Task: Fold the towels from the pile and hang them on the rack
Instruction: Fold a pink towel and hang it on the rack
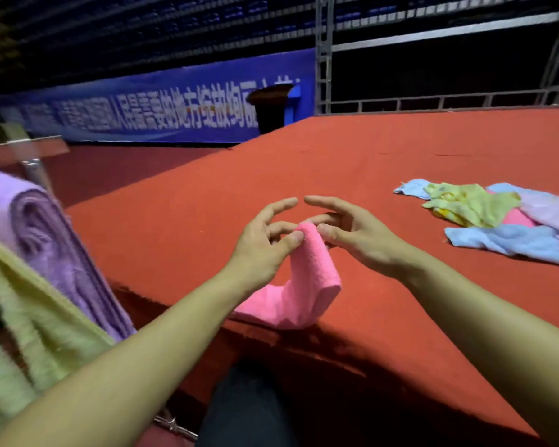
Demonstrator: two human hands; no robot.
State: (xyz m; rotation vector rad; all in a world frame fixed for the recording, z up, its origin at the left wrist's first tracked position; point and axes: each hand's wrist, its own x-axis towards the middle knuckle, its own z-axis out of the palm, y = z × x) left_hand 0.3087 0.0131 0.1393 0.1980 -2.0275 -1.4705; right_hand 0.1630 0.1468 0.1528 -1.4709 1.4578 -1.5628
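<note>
a red carpeted platform (400,150) is filling most of the view, its near edge (271,343) looking frayed and dropping off into shadow. beyond its far left edge, a long blue banner (149,104) with pale characters is stretching across the background, blurred on its left part. a dark stand or podium (271,108) is standing in front of the banner's right end, just behind the platform's far corner. grey metal truss framing (325,53) is rising at the back, with a low railing (433,103) running along the platform's rear edge. rows of dark blue seating (142,24) are showing dimly above the banner.
</note>
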